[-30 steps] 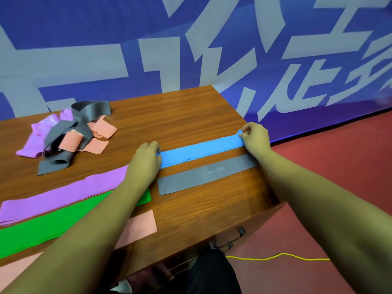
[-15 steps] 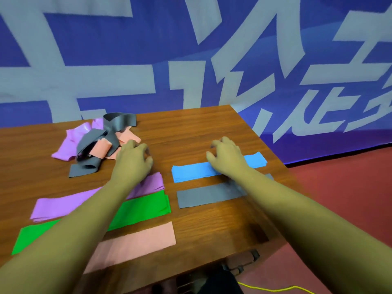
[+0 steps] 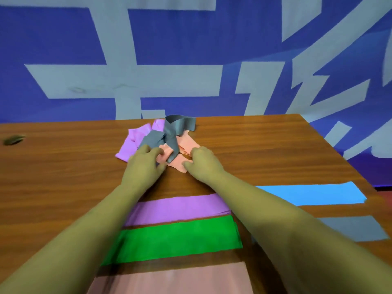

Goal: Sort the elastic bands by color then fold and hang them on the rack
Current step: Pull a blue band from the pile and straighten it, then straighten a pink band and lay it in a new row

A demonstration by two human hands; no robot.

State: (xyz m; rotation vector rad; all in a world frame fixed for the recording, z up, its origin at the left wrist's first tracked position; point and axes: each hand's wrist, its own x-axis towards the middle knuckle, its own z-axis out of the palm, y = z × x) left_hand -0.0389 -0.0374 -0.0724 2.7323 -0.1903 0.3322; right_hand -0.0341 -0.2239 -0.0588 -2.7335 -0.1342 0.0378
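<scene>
A tangled pile lies at the table's far middle: a grey band (image 3: 169, 132), a crumpled purple band (image 3: 135, 141) and a salmon band (image 3: 186, 146). My left hand (image 3: 144, 166) is on the pile's near left side, fingers and thumb pinched on a fold of the salmon band. My right hand (image 3: 203, 164) rests on the salmon band's near right edge with curled fingers. Flat strips lie nearer me: purple (image 3: 180, 209), green (image 3: 176, 238), salmon (image 3: 174, 281), blue (image 3: 314, 195) and grey (image 3: 352, 228). No rack is in view.
The wooden table (image 3: 63, 177) runs left to right, with its right edge close to the blue and grey strips. A small dark object (image 3: 13, 139) lies at the far left. A blue and grey banner wall (image 3: 191, 60) stands behind the table.
Both hands left the blue strip and the flat strips and moved forward to the tangled pile. The view swung left and closer to the table.
</scene>
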